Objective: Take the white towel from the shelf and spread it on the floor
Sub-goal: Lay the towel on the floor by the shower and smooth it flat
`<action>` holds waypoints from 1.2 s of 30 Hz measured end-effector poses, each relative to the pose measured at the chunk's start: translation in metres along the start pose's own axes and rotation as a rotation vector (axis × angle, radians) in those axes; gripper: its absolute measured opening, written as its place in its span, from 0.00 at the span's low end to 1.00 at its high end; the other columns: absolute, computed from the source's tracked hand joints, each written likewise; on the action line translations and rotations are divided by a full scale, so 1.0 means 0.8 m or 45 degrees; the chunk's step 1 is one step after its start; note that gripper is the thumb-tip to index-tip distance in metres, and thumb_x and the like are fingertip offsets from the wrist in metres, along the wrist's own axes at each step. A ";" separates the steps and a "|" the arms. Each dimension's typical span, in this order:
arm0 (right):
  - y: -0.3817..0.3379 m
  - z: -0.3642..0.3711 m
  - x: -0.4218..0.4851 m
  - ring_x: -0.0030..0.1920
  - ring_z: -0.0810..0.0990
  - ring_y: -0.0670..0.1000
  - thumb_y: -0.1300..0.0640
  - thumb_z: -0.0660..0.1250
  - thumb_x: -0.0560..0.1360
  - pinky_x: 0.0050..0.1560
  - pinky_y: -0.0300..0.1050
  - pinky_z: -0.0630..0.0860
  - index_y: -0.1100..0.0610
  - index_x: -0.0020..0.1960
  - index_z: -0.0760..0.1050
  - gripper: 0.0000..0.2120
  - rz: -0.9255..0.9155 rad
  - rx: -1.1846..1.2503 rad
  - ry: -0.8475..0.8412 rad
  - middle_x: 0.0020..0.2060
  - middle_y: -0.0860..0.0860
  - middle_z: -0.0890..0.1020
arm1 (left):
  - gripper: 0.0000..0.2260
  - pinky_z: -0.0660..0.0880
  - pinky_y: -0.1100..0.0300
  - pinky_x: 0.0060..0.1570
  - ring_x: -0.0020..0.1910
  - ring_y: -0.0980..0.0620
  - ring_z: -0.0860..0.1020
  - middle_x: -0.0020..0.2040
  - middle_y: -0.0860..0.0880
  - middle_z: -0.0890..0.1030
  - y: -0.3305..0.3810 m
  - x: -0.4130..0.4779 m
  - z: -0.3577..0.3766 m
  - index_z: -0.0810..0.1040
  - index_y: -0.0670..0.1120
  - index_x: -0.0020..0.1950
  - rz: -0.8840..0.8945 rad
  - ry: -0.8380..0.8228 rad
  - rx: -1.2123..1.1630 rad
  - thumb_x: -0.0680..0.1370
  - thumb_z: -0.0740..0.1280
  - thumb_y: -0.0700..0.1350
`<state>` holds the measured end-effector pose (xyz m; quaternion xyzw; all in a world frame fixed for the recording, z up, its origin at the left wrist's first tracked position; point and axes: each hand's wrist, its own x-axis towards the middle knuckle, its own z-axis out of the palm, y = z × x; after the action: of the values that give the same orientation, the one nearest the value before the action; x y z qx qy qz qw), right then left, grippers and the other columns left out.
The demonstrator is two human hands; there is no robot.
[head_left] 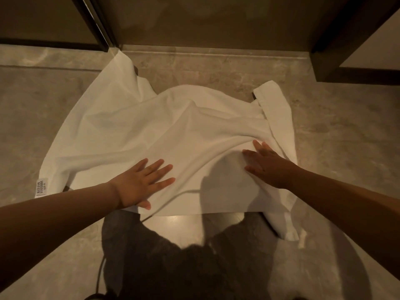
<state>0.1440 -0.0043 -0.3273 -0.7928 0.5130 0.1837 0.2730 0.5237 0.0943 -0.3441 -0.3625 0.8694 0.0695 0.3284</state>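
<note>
Your white towel [151, 126] lies on the marble floor [335, 137], mostly opened out but rumpled, with a raised fold across its middle and its right edge doubled over; your left hand [138, 182] rests flat on its near edge, fingers spread; your right hand [263, 163] presses palm-down beside the creases, fingers splayed; a small label [41, 188] shows at the near left corner.

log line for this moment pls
stage: spreading | white towel: on floor, wrinkled | left hand: flat on towel | right hand: flat on towel
</note>
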 end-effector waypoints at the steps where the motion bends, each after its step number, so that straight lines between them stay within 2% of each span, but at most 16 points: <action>1: 0.000 0.000 -0.003 0.75 0.40 0.54 0.38 0.51 0.77 0.70 0.65 0.56 0.45 0.75 0.50 0.29 -0.003 -0.003 0.002 0.76 0.51 0.43 | 0.46 0.32 0.43 0.67 0.67 0.38 0.25 0.70 0.43 0.25 0.002 -0.002 0.000 0.18 0.53 0.65 0.013 -0.005 -0.001 0.75 0.57 0.64; 6: 0.002 0.004 -0.016 0.75 0.40 0.53 0.37 0.54 0.76 0.70 0.63 0.57 0.45 0.75 0.50 0.30 -0.031 -0.030 0.000 0.76 0.51 0.43 | 0.45 0.39 0.42 0.70 0.70 0.39 0.30 0.72 0.43 0.28 0.014 -0.006 0.000 0.19 0.53 0.66 0.028 -0.001 0.015 0.75 0.56 0.66; 9: 0.001 0.002 -0.017 0.75 0.43 0.54 0.38 0.55 0.76 0.70 0.62 0.58 0.46 0.74 0.53 0.30 -0.059 -0.059 0.059 0.77 0.52 0.46 | 0.37 0.43 0.42 0.71 0.75 0.40 0.41 0.77 0.42 0.40 0.015 -0.001 -0.015 0.35 0.51 0.75 0.010 0.077 0.002 0.76 0.50 0.67; 11: 0.000 -0.003 -0.016 0.75 0.47 0.55 0.39 0.58 0.76 0.70 0.60 0.60 0.50 0.74 0.54 0.31 -0.093 -0.089 0.194 0.76 0.54 0.49 | 0.35 0.47 0.41 0.71 0.75 0.40 0.48 0.77 0.42 0.48 0.013 0.010 -0.037 0.46 0.49 0.77 0.005 0.239 0.016 0.77 0.49 0.66; 12: -0.001 -0.006 -0.015 0.75 0.49 0.55 0.40 0.60 0.75 0.70 0.59 0.60 0.51 0.74 0.54 0.33 -0.101 -0.075 0.260 0.76 0.55 0.51 | 0.35 0.51 0.39 0.71 0.75 0.40 0.49 0.77 0.42 0.50 0.012 0.018 -0.050 0.47 0.48 0.77 -0.042 0.301 -0.005 0.77 0.50 0.66; 13: -0.001 -0.008 -0.013 0.75 0.51 0.56 0.41 0.61 0.74 0.70 0.58 0.61 0.52 0.75 0.53 0.34 -0.099 -0.051 0.300 0.76 0.56 0.52 | 0.37 0.52 0.38 0.70 0.75 0.39 0.47 0.77 0.42 0.48 0.012 0.028 -0.061 0.45 0.48 0.77 -0.111 0.344 -0.042 0.76 0.51 0.67; 15: -0.003 -0.010 -0.009 0.75 0.49 0.57 0.41 0.63 0.73 0.71 0.59 0.59 0.50 0.76 0.49 0.38 -0.085 -0.036 0.283 0.76 0.56 0.50 | 0.42 0.49 0.37 0.70 0.74 0.39 0.37 0.76 0.43 0.37 0.010 0.050 -0.073 0.31 0.49 0.74 -0.260 0.329 -0.142 0.74 0.51 0.69; 17: -0.005 -0.007 -0.005 0.75 0.44 0.56 0.40 0.64 0.73 0.71 0.60 0.57 0.48 0.76 0.44 0.41 -0.041 -0.038 0.174 0.76 0.54 0.44 | 0.45 0.47 0.35 0.69 0.72 0.38 0.32 0.73 0.43 0.29 0.010 0.068 -0.075 0.23 0.51 0.69 -0.338 0.160 -0.184 0.72 0.52 0.71; 20: -0.006 0.000 -0.001 0.75 0.40 0.56 0.40 0.65 0.72 0.71 0.62 0.56 0.46 0.75 0.37 0.45 -0.008 -0.029 0.076 0.76 0.53 0.39 | 0.47 0.48 0.33 0.68 0.72 0.36 0.32 0.70 0.43 0.26 0.014 0.078 -0.068 0.23 0.50 0.68 -0.331 0.015 -0.224 0.71 0.53 0.72; 27: 0.003 0.017 -0.012 0.74 0.34 0.56 0.35 0.66 0.68 0.71 0.63 0.50 0.44 0.68 0.24 0.54 -0.055 -0.171 -0.009 0.74 0.52 0.32 | 0.48 0.46 0.33 0.68 0.69 0.36 0.27 0.70 0.42 0.24 0.030 0.065 -0.050 0.19 0.50 0.66 -0.298 -0.004 -0.245 0.69 0.51 0.74; 33: 0.004 0.031 -0.031 0.72 0.30 0.55 0.35 0.67 0.67 0.70 0.64 0.49 0.43 0.67 0.22 0.56 -0.112 -0.217 -0.040 0.71 0.51 0.28 | 0.48 0.45 0.33 0.68 0.67 0.36 0.25 0.69 0.42 0.22 0.047 0.049 -0.040 0.18 0.50 0.65 -0.279 -0.041 -0.255 0.70 0.51 0.73; 36: 0.003 0.034 -0.036 0.72 0.31 0.55 0.35 0.66 0.68 0.71 0.62 0.47 0.44 0.71 0.27 0.52 -0.129 -0.245 -0.035 0.71 0.50 0.29 | 0.48 0.46 0.32 0.67 0.67 0.36 0.26 0.68 0.42 0.22 0.053 0.044 -0.038 0.18 0.49 0.65 -0.279 -0.047 -0.239 0.69 0.49 0.74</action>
<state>0.1298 0.0328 -0.3329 -0.8377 0.4484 0.2288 0.2117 0.4607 0.0938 -0.3474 -0.4831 0.8080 0.1207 0.3148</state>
